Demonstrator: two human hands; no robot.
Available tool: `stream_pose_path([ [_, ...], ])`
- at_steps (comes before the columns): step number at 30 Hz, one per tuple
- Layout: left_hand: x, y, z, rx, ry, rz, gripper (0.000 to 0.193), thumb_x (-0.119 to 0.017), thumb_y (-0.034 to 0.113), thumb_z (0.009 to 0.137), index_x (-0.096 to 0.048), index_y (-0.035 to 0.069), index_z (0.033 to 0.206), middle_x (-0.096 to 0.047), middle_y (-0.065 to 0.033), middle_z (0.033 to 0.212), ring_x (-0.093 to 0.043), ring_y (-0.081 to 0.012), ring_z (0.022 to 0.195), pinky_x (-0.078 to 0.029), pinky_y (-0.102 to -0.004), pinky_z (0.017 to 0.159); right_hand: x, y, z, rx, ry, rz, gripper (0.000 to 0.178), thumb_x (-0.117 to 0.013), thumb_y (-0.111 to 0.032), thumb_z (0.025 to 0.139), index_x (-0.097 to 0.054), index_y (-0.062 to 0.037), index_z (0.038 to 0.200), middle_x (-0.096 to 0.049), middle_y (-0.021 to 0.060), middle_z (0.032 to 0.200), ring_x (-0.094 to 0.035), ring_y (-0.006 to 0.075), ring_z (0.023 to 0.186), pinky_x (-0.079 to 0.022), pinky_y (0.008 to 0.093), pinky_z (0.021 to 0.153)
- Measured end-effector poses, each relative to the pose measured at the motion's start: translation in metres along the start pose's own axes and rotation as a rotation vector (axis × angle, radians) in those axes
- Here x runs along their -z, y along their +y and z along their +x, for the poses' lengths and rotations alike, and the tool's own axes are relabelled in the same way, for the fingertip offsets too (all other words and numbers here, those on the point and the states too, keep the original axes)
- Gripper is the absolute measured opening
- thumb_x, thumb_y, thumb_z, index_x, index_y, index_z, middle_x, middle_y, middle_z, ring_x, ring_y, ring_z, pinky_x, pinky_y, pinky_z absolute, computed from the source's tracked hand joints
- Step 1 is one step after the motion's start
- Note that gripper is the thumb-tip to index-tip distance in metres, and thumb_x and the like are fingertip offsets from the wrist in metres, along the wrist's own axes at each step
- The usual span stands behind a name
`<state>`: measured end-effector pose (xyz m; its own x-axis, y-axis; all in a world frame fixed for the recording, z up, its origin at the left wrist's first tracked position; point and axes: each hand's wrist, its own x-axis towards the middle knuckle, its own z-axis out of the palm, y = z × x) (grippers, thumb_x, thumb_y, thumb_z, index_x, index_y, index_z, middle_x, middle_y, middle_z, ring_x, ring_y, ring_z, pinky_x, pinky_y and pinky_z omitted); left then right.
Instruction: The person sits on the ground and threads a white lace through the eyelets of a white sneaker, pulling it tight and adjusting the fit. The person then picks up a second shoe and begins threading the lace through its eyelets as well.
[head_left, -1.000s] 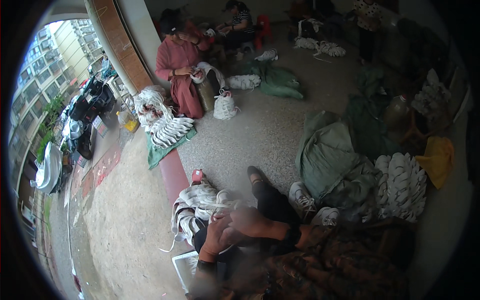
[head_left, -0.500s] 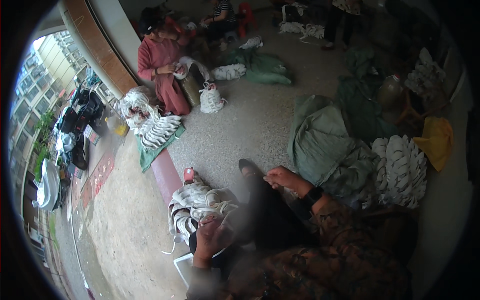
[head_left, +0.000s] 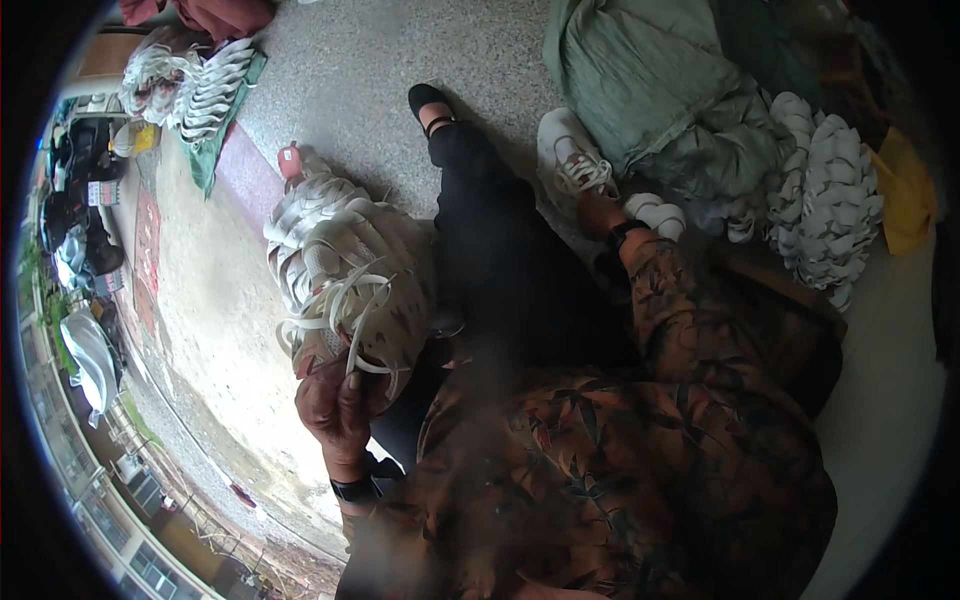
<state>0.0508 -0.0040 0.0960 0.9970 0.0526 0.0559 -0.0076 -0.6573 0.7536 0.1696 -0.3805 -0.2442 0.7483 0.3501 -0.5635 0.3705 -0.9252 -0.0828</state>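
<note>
In the head view, printed panels (head_left: pixel 104 193) lean by the parked vehicles at the far left, their marks too small to read, and a red tab (head_left: pixel 289 160) at the far end of the nearest white bundle bears a pale mark, too small to make out. The left forearm comes up from the lower edge, a black band (head_left: pixel 362 484) at the wrist, and the left hand (head_left: pixel 336 408) is curled with its thumb uppermost, pinching a white lace (head_left: pixel 354 350) against the fingers. The right arm, in a brown leaf-patterned sleeve (head_left: pixel 680 305), stretches forward past the dark trousers (head_left: pixel 495 235); the right hand (head_left: pixel 598 214) reaches down just beside a white sneaker (head_left: pixel 572 152), its fingers hidden, so whether they are spread or closed cannot be told. The lace loops over a white mesh shoe upper (head_left: pixel 395 245), which lies directly beyond the left hand, on the near end of the bundle (head_left: pixel 315 200) and left of the trousers. A green sack (head_left: pixel 640 90) sits beyond the sneaker, with stacked white uppers (head_left: pixel 830 190) to its right and a yellow cloth (head_left: pixel 905 190) beside those.
</note>
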Motion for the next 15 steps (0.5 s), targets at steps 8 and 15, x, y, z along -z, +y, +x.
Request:
stream_pose_path([
  [8,0.002,0.0,0.002,-0.007,0.038,0.159,0.036,-0.053,0.034,0.089,-0.069,0.002,0.093,-0.068,-0.0165,0.095,-0.062,-0.0362,0.093,-0.041,-0.0465,0.089,-0.024,0.027,0.032,0.237,-0.295,-0.064,0.024,-0.058,-0.018,0.078,-0.067,-0.0097,0.099,-0.065,0.0145,0.105,-0.065,0.0321,0.09,-0.052,0.0431,0.076],
  [15,0.011,-0.011,-0.013,0.07,0.042,0.193,0.046,-0.054,0.041,0.089,-0.068,-0.003,0.097,-0.067,-0.0176,0.093,-0.062,-0.0306,0.089,-0.046,-0.0419,0.082,0.03,0.028,-0.003,0.166,-0.201,0.218,0.041,-0.057,-0.009,0.076,-0.05,-0.0044,0.116,-0.056,0.0204,0.112,-0.057,0.0355,0.101,-0.048,0.0454,0.083],
])
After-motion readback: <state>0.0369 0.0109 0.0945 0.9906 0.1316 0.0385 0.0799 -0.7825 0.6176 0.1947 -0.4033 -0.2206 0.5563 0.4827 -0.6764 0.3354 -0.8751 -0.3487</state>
